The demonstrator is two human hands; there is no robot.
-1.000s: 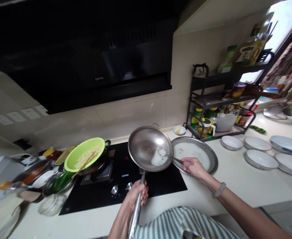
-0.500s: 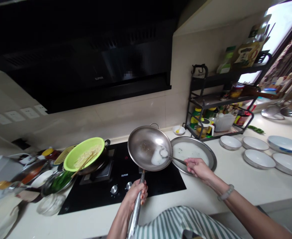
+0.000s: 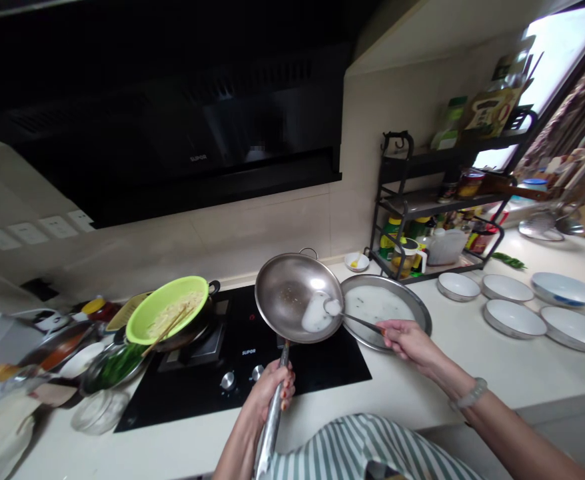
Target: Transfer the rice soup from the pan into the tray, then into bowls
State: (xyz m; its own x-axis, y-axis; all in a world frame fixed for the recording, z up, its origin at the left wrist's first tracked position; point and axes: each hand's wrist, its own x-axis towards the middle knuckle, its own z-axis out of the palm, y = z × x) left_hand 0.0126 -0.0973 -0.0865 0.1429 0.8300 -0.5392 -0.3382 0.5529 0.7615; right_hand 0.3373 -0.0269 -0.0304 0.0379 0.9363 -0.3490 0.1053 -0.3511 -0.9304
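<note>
My left hand is wrapped round the long metal handle of a wok, which is tilted toward the right over the stove. White, milky liquid pools at the wok's right side. My right hand grips the dark handle of a ladle, whose bowl sits at the edge of that pool, inside the wok's right rim. Just right of the wok, partly beneath its rim, a wide metal basin holds more of the cloudy white liquid with dark specks.
A green colander with noodles and chopsticks rests over a pan on the left of the black cooktop. Several white bowls stand at right. Behind them is a black spice rack. A range hood hangs above.
My right hand and the ladle have shifted slightly right and down. More white liquid shows in the wok. My left hand keeps hold of the handle, with the wok almost still.
</note>
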